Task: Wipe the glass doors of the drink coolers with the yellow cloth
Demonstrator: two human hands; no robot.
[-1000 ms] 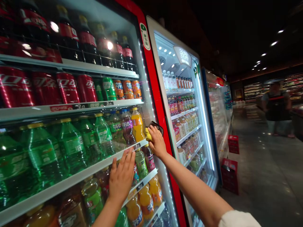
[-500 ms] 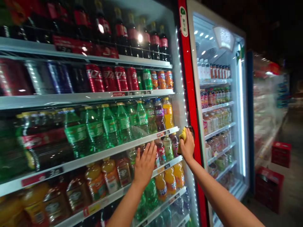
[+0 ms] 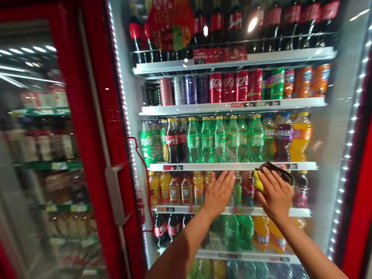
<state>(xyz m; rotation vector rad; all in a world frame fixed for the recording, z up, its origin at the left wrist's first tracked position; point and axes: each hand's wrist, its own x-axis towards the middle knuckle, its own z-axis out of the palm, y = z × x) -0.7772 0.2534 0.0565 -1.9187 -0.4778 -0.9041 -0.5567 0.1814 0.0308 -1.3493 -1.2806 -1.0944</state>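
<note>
My left hand (image 3: pixel 218 195) lies flat with its fingers stretched out, apparently against the clear glass door of a drinks fridge. To its right, my right hand (image 3: pixel 276 192) presses a yellow and dark cloth (image 3: pixel 258 181) on the same glass. The cloth's dark edge sticks out above and beyond the fingers; the part under the palm is hidden. Behind the glass, green soda bottles (image 3: pixel 220 139) and orange soda bottles (image 3: pixel 302 135) stand upright on a white shelf (image 3: pixel 232 167).
At the left a red door frame (image 3: pixel 101 116) carries a long grey handle (image 3: pixel 114 195). Past it is another fridge with stocked shelves (image 3: pixel 55 166), blurred. Red cans (image 3: pixel 215 87) and dark cola bottles (image 3: pixel 217 23) fill the upper shelves. A red frame (image 3: pixel 362 170) borders the right side.
The view has swung left and now faces the fridge more squarely. My right hand with the cloth has moved left from the door's right edge onto the glass. My left hand stays flat.
</note>
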